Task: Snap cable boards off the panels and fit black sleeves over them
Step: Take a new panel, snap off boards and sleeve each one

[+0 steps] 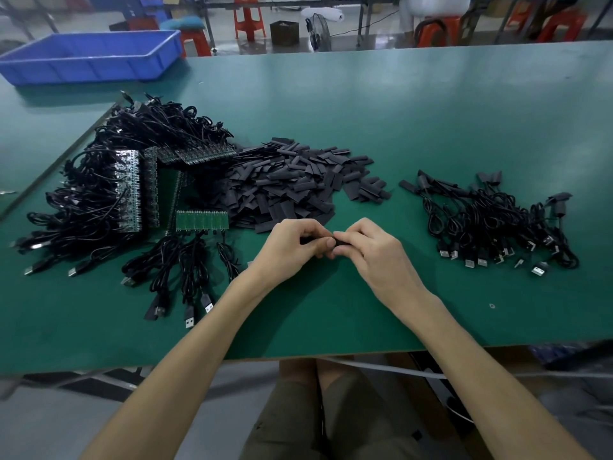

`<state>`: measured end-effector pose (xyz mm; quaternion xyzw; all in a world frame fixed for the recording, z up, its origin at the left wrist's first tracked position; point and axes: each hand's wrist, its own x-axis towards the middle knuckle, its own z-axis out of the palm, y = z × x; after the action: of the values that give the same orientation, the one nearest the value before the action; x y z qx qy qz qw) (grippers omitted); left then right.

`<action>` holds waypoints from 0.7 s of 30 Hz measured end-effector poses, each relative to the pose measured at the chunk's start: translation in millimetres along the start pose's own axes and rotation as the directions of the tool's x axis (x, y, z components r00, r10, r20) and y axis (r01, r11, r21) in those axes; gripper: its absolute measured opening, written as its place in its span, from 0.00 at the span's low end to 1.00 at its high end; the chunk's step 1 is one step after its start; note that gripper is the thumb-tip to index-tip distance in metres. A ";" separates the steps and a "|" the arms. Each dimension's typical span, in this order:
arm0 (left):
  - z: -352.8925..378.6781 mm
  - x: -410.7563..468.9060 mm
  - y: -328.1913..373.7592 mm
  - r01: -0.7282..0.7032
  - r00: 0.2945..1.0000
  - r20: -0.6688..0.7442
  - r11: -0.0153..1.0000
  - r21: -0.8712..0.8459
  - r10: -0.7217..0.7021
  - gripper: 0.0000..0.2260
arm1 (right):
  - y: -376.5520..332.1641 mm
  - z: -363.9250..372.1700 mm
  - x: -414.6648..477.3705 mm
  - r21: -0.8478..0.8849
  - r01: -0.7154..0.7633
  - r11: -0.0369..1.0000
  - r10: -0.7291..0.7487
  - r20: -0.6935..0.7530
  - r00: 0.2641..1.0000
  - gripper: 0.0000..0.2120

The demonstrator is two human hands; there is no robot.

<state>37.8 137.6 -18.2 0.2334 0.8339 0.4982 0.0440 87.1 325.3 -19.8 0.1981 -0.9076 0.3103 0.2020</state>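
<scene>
My left hand point(292, 245) and my right hand point(368, 250) meet over the green table point(331, 313), both pinching a small black sleeve point(341, 243) between thumbs and fingers; what is inside it is hidden. A green panel of cable boards point(201, 221) lies just left of my hands, its black USB cables point(185, 277) trailing toward me. More panels point(132, 190) stand in a big tangle of cables at the left. A heap of loose black sleeves point(292, 180) lies beyond my hands.
Sleeved cables point(494, 224) lie piled at the right. A blue plastic bin point(93, 56) sits at the far left corner. Red stools point(248, 18) and a fan point(320, 31) stand on the floor past the table's far edge.
</scene>
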 end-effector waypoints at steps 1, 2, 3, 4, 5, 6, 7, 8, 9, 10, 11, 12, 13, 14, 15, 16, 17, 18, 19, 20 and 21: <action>0.5 -0.3 0.1 0.004 1.000 -0.001 1.000 -0.003 -0.004 0.02 | 0.6 0.5 0.0 0.004 0.001 1.000 -0.001 0.007 1.000 0.13; 1.1 -0.5 0.3 0.011 1.000 -0.008 1.000 -0.014 -0.011 0.02 | 1.6 0.9 0.4 0.008 0.002 1.000 -0.002 0.014 1.000 0.13; 1.7 -0.9 0.6 0.018 1.000 -0.021 1.000 -0.024 -0.019 0.03 | 2.6 1.5 0.6 0.014 0.001 1.000 -0.002 0.022 1.000 0.13; 2.0 -1.1 1.1 0.023 0.999 -0.035 0.999 -0.030 -0.024 0.05 | 3.5 2.1 0.9 0.022 -0.001 1.000 0.001 0.031 1.000 0.13; 2.2 -1.3 1.7 0.025 0.999 -0.043 0.999 -0.037 -0.027 0.07 | 4.7 2.5 1.1 0.030 -0.004 1.000 0.003 0.037 0.999 0.12; 2.3 -1.1 2.1 0.027 0.999 -0.045 0.999 -0.041 -0.029 0.08 | 6.3 2.8 1.3 0.039 -0.007 0.999 0.005 0.042 0.999 0.12; 2.5 -1.1 2.2 0.027 0.999 -0.042 0.999 -0.037 -0.029 0.08 | 7.9 2.9 1.4 0.050 -0.010 0.999 0.008 0.049 0.999 0.12; 2.6 -0.9 2.0 0.030 0.999 -0.034 0.999 -0.028 -0.031 0.08 | 9.0 3.0 1.5 0.062 -0.014 0.998 0.010 0.056 0.998 0.11; 2.4 -0.9 1.6 0.034 0.999 -0.026 0.999 -0.022 -0.035 0.07 | 9.6 3.2 1.5 0.075 -0.016 0.997 0.011 0.063 0.998 0.11; 2.2 -1.0 1.3 0.039 0.999 -0.020 0.999 -0.021 -0.039 0.06 | 9.8 3.5 1.6 0.086 -0.016 0.996 0.010 0.068 0.998 0.11; 1.9 -0.9 1.1 0.039 0.999 -0.016 0.999 -0.025 -0.040 0.06 | 9.8 3.7 1.6 0.093 -0.017 0.996 0.011 0.071 0.997 0.11; 2.0 -1.1 0.9 0.036 0.999 -0.013 0.999 -0.031 -0.036 0.06 | 9.9 3.8 1.5 0.099 -0.021 0.995 0.014 0.072 0.997 0.11; 2.1 -1.3 0.9 0.031 0.999 -0.011 0.999 -0.034 -0.031 0.05 | 10.0 4.0 1.5 0.106 -0.026 0.994 0.018 0.070 0.997 0.11; 2.1 -1.6 1.1 0.027 1.000 -0.008 0.999 -0.037 -0.027 0.05 | 10.4 4.1 1.8 0.114 -0.034 0.993 0.026 0.068 0.997 0.10; 2.1 -2.1 1.2 0.023 1.000 -0.005 0.999 -0.039 -0.024 0.05 | 10.9 4.1 2.0 0.126 -0.047 0.991 0.039 0.069 0.997 0.10; 2.0 -2.5 1.3 0.019 1.000 -0.002 0.999 -0.043 -0.019 0.05 | 11.3 3.9 2.3 0.138 -0.063 0.988 0.053 0.070 0.996 0.10; 1.9 -2.8 1.4 0.015 1.000 0.000 0.999 -0.049 -0.015 0.05 | 11.5 3.6 2.6 0.149 -0.074 0.986 0.064 0.071 0.995 0.10; 1.8 -3.0 1.4 0.013 1.000 0.003 0.998 -0.055 -0.012 0.05 | 11.5 3.4 2.7 0.157 -0.081 0.984 0.070 0.074 0.995 0.10; 1.5 -3.2 1.3 0.011 1.000 0.007 0.998 -0.061 -0.011 0.05 | 11.6 3.1 2.6 0.162 -0.086 0.983 0.075 0.077 0.994 0.09; 1.2 -3.1 1.1 0.010 1.000 0.011 0.998 -0.067 -0.010 0.05 | 11.5 2.8 2.8 0.166 -0.092 0.982 0.079 0.083 0.993 0.09; 0.8 -3.2 0.9 0.010 1.000 0.013 0.998 -0.070 -0.009 0.05 | 11.4 2.8 3.0 0.171 -0.096 0.981 0.082 0.087 0.993 0.09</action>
<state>41.1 137.2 -18.4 0.2311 0.8168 0.5253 0.0598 78.3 331.2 -25.9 0.1862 -0.8922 0.3892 0.1336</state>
